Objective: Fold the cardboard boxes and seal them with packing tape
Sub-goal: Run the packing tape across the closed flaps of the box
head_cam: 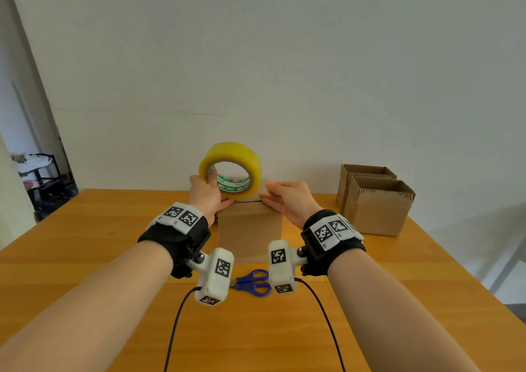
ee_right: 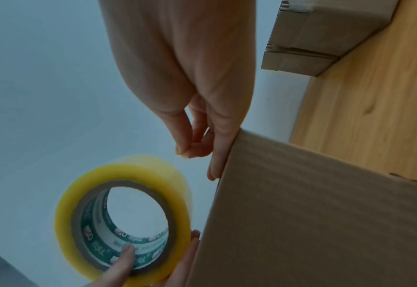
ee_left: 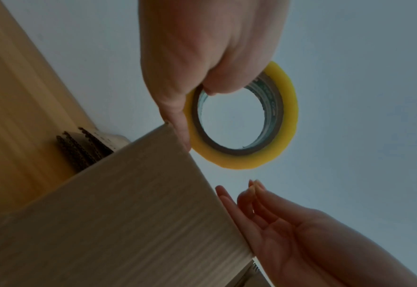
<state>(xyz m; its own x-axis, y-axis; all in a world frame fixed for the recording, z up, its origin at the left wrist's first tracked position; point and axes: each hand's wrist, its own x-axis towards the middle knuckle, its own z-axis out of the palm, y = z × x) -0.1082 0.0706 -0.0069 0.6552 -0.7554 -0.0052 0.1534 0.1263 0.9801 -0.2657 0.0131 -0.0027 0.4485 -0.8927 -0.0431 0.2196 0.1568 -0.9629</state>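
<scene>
A closed brown cardboard box (head_cam: 250,232) stands upright at the middle of the wooden table (head_cam: 99,257). My left hand (head_cam: 207,195) grips a yellow roll of packing tape (head_cam: 236,155) just above the box's top left edge, thumb inside the core. The roll (ee_right: 65,223) is held upright on edge. My right hand (head_cam: 287,200) rests at the box's top right edge; its thumb and forefinger tips (ee_right: 185,152) meet in a pinch close to the roll, apparently on the tape's free end. In the left wrist view the box (ee_left: 104,213) fills the lower left.
Blue-handled scissors (head_cam: 253,283) lie on the table in front of the box. Two open cardboard boxes (head_cam: 373,203) stand at the back right. Dark corrugated cardboard pieces (ee_left: 79,147) lie behind the box. A white wall runs along the table's far edge.
</scene>
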